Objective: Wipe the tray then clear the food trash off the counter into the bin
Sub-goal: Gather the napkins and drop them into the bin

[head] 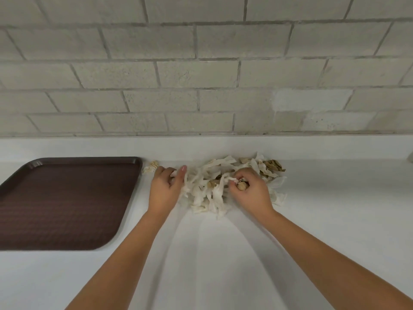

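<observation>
Two bare forearms reach up from the bottom edge, the left forearm (125,253) and the right forearm (324,249), across a smooth white counter (212,253). Behind the counter rises a wall of pale painted brick (201,74).

To the left, a dark brown plastic tray (67,202) lies flat on the counter, with its near left part cut off by the frame edge. Just past its far right corner sits a small crumpled scrap (152,167), close to the left hand's fingertips.

The food trash is a loose pile of torn white paper strips (199,191) at the back of the counter, between and under both hands. Brown food scraps (273,165) lie at its far right edge, near the wall.

The left hand (165,186) rests on the left edge of the pile. Its fingers curl down around a few strips, and one finger points straight ahead.

The right hand (248,191) sits on the middle of the pile. Its fingers are bunched tight around a tan lump of food (241,186) and a twist of white paper. More strips fan out from under its wrist on the right side.
</observation>
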A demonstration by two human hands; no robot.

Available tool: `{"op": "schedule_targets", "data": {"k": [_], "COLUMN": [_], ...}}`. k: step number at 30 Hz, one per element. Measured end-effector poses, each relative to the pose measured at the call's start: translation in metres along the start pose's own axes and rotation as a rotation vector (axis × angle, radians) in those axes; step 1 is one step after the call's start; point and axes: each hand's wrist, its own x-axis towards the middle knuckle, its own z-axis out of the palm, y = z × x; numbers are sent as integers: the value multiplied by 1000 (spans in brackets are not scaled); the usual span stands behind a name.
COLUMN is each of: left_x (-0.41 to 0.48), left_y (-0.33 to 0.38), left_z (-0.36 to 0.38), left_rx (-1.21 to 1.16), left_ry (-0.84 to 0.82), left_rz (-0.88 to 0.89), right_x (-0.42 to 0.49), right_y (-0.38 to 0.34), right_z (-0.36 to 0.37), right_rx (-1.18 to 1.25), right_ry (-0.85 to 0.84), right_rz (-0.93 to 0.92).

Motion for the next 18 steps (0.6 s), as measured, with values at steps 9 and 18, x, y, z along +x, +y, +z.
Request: {"op": "schedule_targets", "data": {"k": [9,18], "left_x": [77,68], "left_y": [-38,-61], "left_z": [3,32], "left_rx": [197,448], "left_ry": [-4,-81], "left_rz": [-316,-301], "right_x": [35,44], "right_y": [-39,-55], "right_z": [-8,-33], "right_rx": [285,422], "right_ry": [79,143], "right_rz": [123,85]}}
